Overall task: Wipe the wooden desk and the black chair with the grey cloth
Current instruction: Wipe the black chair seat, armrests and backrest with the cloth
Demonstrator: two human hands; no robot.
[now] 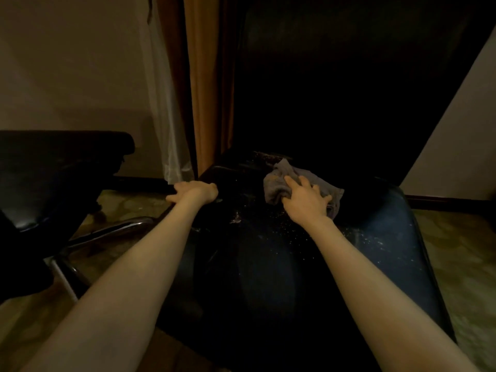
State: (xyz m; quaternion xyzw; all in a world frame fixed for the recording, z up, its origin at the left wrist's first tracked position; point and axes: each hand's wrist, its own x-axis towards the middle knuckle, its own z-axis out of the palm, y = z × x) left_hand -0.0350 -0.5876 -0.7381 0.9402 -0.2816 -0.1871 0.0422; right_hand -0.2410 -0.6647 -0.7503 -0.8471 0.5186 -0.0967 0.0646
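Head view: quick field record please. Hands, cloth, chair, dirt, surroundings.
right hand: presses the grey cloth with spread fingers
grey cloth: crumpled, at the back of the seat
left hand: grips the seat's left edge
black chair: seat below the camera, backrest dark behind
specks: pale, scattered on the seat near the cloth
second chair: black, on the left
curtain: hangs behind, left of the backrest
wooden desk: not identifiable

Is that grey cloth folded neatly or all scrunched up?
Scrunched up. The grey cloth sits in lumpy, uneven folds on the seat of the black chair, with the right hand pressing down on it.
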